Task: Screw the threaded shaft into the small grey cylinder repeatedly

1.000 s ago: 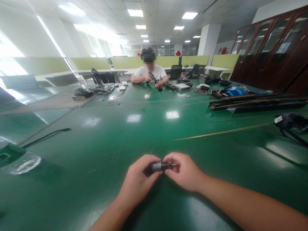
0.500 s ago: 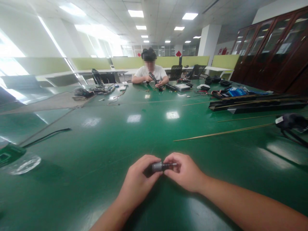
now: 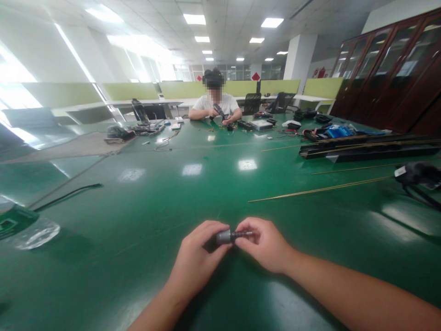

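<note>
at the left edge of my view i have a clear bottle with a green label (image 3: 24,226), well apart from the hands, where i'd guess it is out of their way. a black strip (image 3: 69,193) lies just beyond it on the green table (image 3: 148,216). at lower centre, the left hand (image 3: 200,253) is curled most of the way in, fingers on the far side and thumb on the near, around the wide body of a dark cylindrical tool (image 3: 224,237); that thicker end looks the natural one to steady. the tool lies nearly level between the hands, thin shaft pointing right. the right hand (image 3: 263,243) has thumb and fingertips drawn together at that narrow part, probably because it suits a fine pinch; how firmly, i cannot tell. to the right, gold rods (image 3: 320,190) reach toward a black device (image 3: 418,174).
</note>
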The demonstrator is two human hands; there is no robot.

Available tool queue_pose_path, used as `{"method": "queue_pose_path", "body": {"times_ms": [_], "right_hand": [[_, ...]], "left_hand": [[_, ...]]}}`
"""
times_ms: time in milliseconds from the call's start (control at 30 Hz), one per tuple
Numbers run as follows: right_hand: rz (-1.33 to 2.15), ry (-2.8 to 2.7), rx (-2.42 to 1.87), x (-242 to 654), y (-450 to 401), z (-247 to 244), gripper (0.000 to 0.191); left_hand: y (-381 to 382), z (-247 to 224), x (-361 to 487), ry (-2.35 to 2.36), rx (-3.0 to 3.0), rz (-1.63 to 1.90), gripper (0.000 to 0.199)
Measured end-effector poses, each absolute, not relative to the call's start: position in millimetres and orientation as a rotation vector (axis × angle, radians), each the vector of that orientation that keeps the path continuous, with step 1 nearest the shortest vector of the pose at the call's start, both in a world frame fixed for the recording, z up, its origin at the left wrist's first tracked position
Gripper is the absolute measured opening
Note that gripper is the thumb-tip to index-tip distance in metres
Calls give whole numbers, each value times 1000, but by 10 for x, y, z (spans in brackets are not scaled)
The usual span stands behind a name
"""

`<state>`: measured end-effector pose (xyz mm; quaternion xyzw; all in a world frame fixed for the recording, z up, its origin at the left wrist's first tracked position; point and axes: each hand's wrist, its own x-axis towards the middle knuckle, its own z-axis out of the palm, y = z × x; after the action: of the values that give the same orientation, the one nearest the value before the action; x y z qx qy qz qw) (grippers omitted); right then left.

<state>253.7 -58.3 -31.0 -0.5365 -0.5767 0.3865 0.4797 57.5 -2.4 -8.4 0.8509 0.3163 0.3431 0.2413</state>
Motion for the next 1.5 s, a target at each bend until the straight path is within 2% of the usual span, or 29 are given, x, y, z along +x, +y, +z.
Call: {"method": "queue_pose_path", "body": {"times_ms": [533, 1500], "right_hand": [[1058, -1290, -1248, 2532, -575, -317, 11], [1049, -1282, -1336, 2558, -577, -289, 13]], "left_hand": [[12, -73, 533, 911, 2379, 966, 23], [60, -47, 469, 967, 2415, 1000, 22]]}}
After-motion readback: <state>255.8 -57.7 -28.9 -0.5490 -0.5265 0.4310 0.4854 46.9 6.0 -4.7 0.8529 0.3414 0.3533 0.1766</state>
